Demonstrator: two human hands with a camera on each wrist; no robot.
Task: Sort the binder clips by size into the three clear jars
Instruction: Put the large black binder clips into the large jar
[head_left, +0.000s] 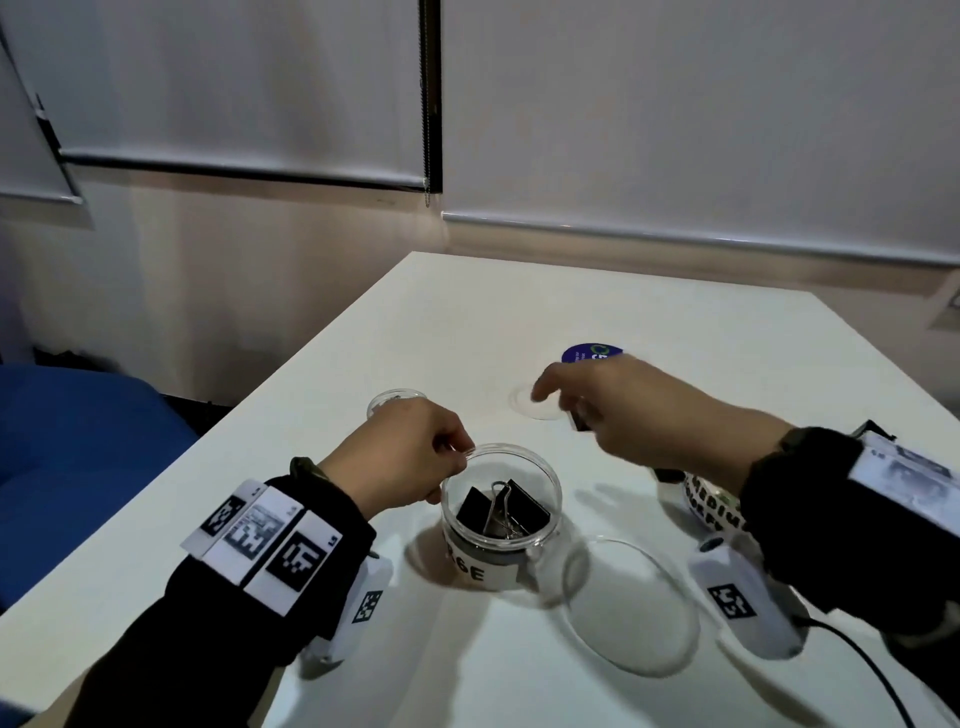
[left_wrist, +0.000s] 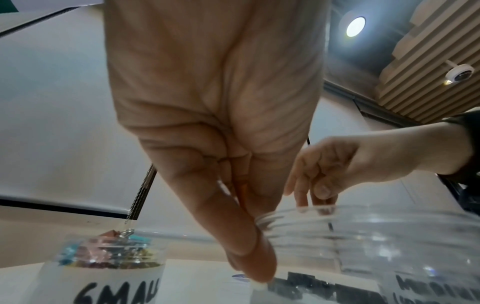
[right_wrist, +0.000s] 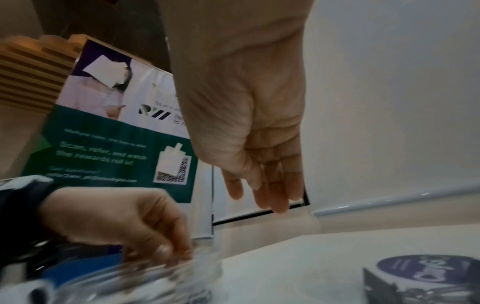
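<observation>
the white table (head_left: 363, 338) filled the lower centre of the head view. low in the middle of that frame stood a clear round plastic jar with a paper label reading "large" (head_left: 501, 499), open at the top. two large black binder clips with silver wire handles (head_left: 501, 506) lay inside it. the left hand (head_left: 405, 457) was seen just left of the jar, its curled fingers (left_wrist: 249, 246) pinching the jar's rim. behind that hand, a second clear jar labelled "small" (left_wrist: 103, 265) was noted, filled with small multicoloured clips (left_wrist: 106, 248). at the right edge of the head view, a third clear jar with a "medium" label (head_left: 711, 506) was partly hidden under the right forearm. the right hand (head_left: 639, 410) was held above the table, right of centre, fingers hanging downward and loose; a dark object showed beneath it, but whether it was gripped could not be told. a clear flat round lid (head_left: 631, 605) lay at lower right, another (head_left: 537, 402) under the right fingertips. a dark blue round sticker (head_left: 592, 353) was seen beyond the hand.
</observation>
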